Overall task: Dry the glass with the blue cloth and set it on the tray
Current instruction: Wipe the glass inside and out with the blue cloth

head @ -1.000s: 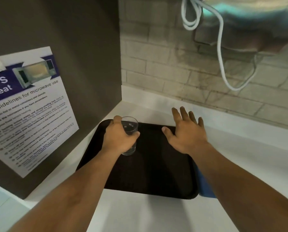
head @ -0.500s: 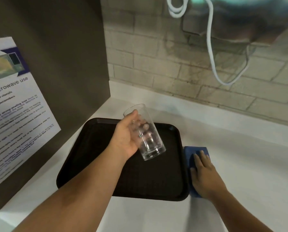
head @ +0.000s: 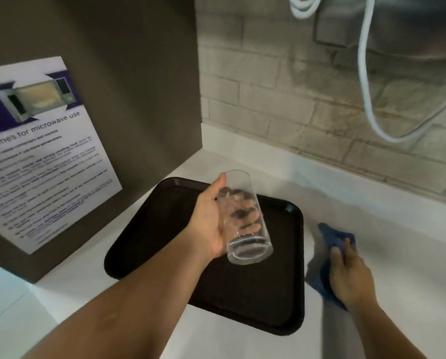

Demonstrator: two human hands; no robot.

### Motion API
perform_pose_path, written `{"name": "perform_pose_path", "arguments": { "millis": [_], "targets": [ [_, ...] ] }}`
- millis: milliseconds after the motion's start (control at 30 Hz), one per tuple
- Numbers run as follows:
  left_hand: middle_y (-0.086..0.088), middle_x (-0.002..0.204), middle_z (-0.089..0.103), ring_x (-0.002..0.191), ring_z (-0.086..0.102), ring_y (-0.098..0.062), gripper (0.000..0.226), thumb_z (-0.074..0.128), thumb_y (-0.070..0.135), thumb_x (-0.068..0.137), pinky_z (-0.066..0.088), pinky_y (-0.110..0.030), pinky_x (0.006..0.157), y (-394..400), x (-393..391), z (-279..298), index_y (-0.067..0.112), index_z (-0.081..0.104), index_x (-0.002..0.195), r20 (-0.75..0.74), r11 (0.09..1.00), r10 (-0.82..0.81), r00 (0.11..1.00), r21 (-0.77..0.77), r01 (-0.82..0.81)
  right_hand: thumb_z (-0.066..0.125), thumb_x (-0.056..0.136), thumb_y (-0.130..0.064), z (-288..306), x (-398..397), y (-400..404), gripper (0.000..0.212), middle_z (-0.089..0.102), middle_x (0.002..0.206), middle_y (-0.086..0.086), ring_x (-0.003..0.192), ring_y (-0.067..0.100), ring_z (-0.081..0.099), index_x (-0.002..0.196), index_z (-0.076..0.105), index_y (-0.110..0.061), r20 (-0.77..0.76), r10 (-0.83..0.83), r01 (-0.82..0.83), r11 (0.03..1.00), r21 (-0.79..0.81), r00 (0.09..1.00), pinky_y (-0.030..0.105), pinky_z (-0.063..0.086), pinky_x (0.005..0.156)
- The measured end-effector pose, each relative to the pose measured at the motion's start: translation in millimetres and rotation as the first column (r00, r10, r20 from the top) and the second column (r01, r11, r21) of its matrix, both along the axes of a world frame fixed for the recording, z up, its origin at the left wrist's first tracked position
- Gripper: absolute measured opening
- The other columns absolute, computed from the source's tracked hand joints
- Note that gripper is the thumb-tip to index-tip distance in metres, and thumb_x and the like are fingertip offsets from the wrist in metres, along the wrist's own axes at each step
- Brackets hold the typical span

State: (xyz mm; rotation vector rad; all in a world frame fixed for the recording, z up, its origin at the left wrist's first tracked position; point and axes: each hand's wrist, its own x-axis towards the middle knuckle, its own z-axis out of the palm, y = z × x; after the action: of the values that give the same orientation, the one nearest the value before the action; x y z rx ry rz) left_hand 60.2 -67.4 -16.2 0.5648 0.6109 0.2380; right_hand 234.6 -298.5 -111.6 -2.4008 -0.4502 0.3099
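Glass [head: 242, 218]: clear, held in the air above the tray, tilted, mouth pointing up and away toward the wall, thick base nearest the camera.
Left hand [head: 211, 218]: wrapped around the glass from the left; thumb along the upper side near the rim, fingers [head: 245, 216] curled behind and seen through the glass wall, clamped on it.
Tray [head: 152, 237]: dark, rectangular with rounded corners, flat on the white counter, nothing resting on it; far left corner close to the dark panel.
Cloth [head: 333, 238]: blue, bunched, just right of the tray on the counter, partly under the right hand, slightly blurred.
Right hand [head: 349, 275]: palm down on the cloth, fingers pinched together on a raised fold of it.
Counter [head: 398, 255]: white, running to the brick wall behind.
Panel [head: 139, 86]: dark upright surface at left, carrying a printed sheet on microwave use.
Sheet [head: 35, 151]: white with a purple band and a microwave picture, small print unreadable.
Cable [head: 364, 73]: white, looping down in front of the brick wall at upper right.
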Motion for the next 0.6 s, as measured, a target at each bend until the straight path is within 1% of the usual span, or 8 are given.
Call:
{"name": "perform_pose_path", "arguments": {
  "millis": [67,133,200,233,333,400,500,600],
  "targets": [
    [-0.016,0.088,0.077,0.079,0.074,-0.034,0.072,0.069,0.066,0.088,0.064,-0.045,0.079,0,-2,1,0.0,0.075,0.116,-0.03,1.0,0.003,1.0,-0.009,-0.003,0.034,0.102,-0.038,21,1,-6,0.04,0.065,0.105,0.02,0.095,0.037,0.062,0.112,0.06,-0.008,-0.382,-0.133,0.282,0.887,0.366,0.914,0.047,0.051,0.078],
    [-0.015,0.09,0.074,0.076,0.074,-0.032,0.071,0.069,0.066,0.087,0.064,-0.044,0.072,0,0,4,0.001,0.074,0.114,-0.076,1.0,-0.012,0.997,0.019,0.013,0.037,0.098,-0.035,44,-7,-4,0.037,0.065,0.092,0.016,0.078,0.028,0.063,0.105,0.064,-0.011,-0.74,0.048,0.585,0.578,0.569,0.671,0.037,0.056,0.06],
    [-0.015,0.105,0.073,0.085,0.077,-0.033,0.072,0.069,0.066,0.087,0.064,-0.044,0.068,-1,5,8,0.003,0.07,0.122,-0.147,0.994,-0.012,0.989,0.109,0.028,0.045,0.092,-0.035,66,-28,8,0.034,0.073,0.079,0.011,0.067,0.023,0.069,0.102,0.068,-0.012,-0.783,0.247,0.687,0.379,0.62,0.57,0.033,0.059,0.056],
    [-0.014,0.11,0.073,0.091,0.077,-0.034,0.072,0.07,0.066,0.086,0.064,-0.045,0.068,-1,8,10,0.006,0.069,0.126,-0.167,0.988,-0.017,0.986,0.149,0.042,0.049,0.091,-0.035,77,-43,17,0.029,0.075,0.074,0.005,0.065,0.019,0.071,0.096,0.069,-0.014,-0.766,0.258,0.674,0.365,0.642,0.589,0.033,0.059,0.056],
    [-0.013,0.102,0.078,0.091,0.079,-0.034,0.067,0.076,0.066,0.08,0.064,-0.046,0.068,1,12,18,0.014,0.072,0.121,-0.2,0.962,-0.037,0.979,0.258,0.089,0.048,0.096,-0.034,104,-92,56,0.034,0.074,0.077,0.006,0.072,0.021,0.07,0.086,0.073,-0.014,-0.73,0.26,0.6,0.432,0.673,0.632,0.038,0.05,0.067],
    [-0.014,0.103,0.082,0.091,0.081,-0.034,0.063,0.076,0.066,0.082,0.066,-0.046,0.073,3,12,21,0.019,0.071,0.123,-0.248,0.942,-0.011,0.969,0.322,0.093,0.048,0.097,-0.035,115,-121,78,0.034,0.071,0.097,0.008,0.087,0.018,0.068,0.108,0.071,-0.013,-0.657,0.267,0.415,0.596,0.687,0.705,0.033,0.05,0.081],
    [-0.012,0.111,0.077,0.097,0.077,-0.03,0.06,0.072,0.067,0.085,0.062,-0.043,0.077,9,7,29,0.026,0.062,0.128,-0.294,0.916,0.026,0.956,0.391,0.095,0.039,0.095,-0.047,117,-146,101,0.06,0.038,0.146,-0.015,0.113,-0.017,0.044,0.15,0.02,-0.034,-0.237,0.428,-0.228,0.784,0.577,0.872,0.014,0.037,0.1],
    [-0.009,0.109,0.075,0.093,0.077,-0.026,0.053,0.069,0.066,0.089,0.06,-0.037,0.068,15,-4,32,0.027,0.062,0.124,-0.268,0.897,0.012,0.963,0.428,0.108,0.032,0.091,-0.061,123,-156,118,0.072,0.027,0.153,-0.02,0.133,-0.007,0.031,0.151,0.0,-0.04,-0.024,0.463,-0.386,0.766,0.515,0.886,0.026,0.029,0.112]
  ]
}}
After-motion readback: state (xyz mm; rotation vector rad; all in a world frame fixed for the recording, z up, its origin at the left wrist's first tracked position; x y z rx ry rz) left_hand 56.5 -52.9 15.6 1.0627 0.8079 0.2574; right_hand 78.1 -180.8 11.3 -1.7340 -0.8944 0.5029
